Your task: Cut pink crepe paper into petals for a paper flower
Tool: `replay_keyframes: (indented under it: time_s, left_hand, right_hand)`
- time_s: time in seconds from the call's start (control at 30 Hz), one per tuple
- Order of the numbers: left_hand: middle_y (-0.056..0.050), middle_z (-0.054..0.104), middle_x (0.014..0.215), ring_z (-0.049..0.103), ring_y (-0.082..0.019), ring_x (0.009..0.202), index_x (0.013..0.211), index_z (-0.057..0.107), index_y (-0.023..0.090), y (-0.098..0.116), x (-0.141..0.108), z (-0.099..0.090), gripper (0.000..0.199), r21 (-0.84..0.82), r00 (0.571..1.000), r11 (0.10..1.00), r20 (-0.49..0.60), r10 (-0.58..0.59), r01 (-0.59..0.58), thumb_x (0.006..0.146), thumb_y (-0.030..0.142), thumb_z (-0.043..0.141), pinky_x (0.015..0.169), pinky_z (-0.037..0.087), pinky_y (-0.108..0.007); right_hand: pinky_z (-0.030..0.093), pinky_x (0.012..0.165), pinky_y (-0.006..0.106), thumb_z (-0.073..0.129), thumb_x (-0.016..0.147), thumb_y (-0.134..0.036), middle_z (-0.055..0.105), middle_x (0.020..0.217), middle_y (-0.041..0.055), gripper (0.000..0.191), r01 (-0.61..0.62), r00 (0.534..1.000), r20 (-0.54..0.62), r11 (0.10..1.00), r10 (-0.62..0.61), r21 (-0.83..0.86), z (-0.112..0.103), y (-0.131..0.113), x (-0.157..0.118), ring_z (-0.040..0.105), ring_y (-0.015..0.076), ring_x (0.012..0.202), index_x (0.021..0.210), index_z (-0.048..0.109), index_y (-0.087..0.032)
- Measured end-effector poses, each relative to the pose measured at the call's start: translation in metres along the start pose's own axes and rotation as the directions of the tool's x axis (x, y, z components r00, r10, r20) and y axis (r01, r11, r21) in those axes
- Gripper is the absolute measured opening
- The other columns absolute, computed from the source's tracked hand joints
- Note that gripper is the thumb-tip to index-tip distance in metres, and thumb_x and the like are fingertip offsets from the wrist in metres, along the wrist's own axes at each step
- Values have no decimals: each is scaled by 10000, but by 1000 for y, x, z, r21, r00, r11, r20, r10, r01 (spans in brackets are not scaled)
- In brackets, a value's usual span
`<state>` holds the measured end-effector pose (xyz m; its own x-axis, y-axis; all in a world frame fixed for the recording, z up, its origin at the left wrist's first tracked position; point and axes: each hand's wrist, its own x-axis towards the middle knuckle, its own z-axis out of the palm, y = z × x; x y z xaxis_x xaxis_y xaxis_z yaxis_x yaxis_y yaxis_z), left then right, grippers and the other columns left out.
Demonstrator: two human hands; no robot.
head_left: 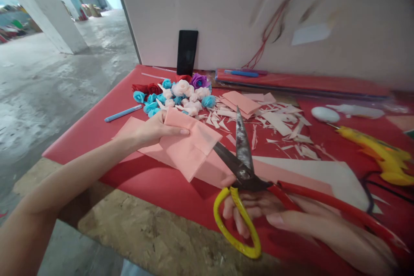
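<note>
Two closed grips are showing above the red-covered table point(152, 189): your left hand point(152, 130) is pinching salmon-pink paper point(190, 151) between thumb and fingers; your right hand point(300, 224) is curling around spread red-and-yellow-handled scissors point(246, 174), one blade meeting the paper's right edge.

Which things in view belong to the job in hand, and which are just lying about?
Job:
- pink paper, in the left hand
- open scissors, in the right hand
- paper scraps, probably offcuts
- flowers, probably related
- yellow glue gun, perhaps; unheld

Lying about, apparently:
- blue pen
- black phone-like slab
- white egg-shaped object
</note>
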<state>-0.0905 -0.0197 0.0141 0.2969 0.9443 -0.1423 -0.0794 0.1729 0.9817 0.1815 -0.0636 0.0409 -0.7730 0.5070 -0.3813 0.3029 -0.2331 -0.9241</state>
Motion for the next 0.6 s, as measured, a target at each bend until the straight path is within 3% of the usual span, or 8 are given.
replay_keyframes:
  time_s: [0.07,0.13,0.27,0.37,0.47,0.6]
  left_hand:
    - [-35,699,685,643,-154,589,676,700,154,2,-1,-2,190,55,999,998,31,8,-10,557,274,788,560,516,-235]
    - [-37,703,689,645,-155,588,674,706,156,4,-2,-4,178,104,999,994,46,21,-26,563,273,782,549,512,-227]
    - [-37,709,698,648,-153,586,683,719,171,6,-3,-9,151,189,997,980,69,42,-54,588,278,764,535,509,-217]
    - [-35,706,683,646,-159,576,670,720,177,8,-3,-11,136,229,996,971,75,48,-64,585,275,760,522,508,-224]
    - [-31,695,643,635,-163,554,625,711,175,11,-3,-10,126,229,996,970,60,70,-82,555,264,767,504,500,-232]
    - [-23,682,592,614,-145,519,591,712,170,15,-4,-7,92,244,991,963,103,88,-111,555,238,762,484,484,-220]
  right_hand:
    - [509,854,370,450,786,-238,658,928,73,205,-39,999,34,994,36,100,1,0,0,632,210,890,816,650,-208]
    - [506,844,359,477,786,-263,655,890,61,177,-59,998,-29,991,63,117,3,0,-2,622,212,897,757,645,-216]
    - [533,700,310,528,771,-316,639,815,42,181,-36,992,-113,976,61,214,9,6,-3,620,195,778,659,633,-219]
    - [520,640,256,546,797,-298,624,772,15,126,12,999,-45,948,2,317,12,12,-1,606,157,700,792,663,-252]
    - [482,592,204,569,801,-305,607,759,-5,150,12,999,-48,920,8,392,15,16,0,560,119,626,928,645,-286]
    - [405,496,194,531,816,-480,542,697,0,264,-59,997,-34,959,71,276,14,22,-2,455,99,534,812,608,-228]
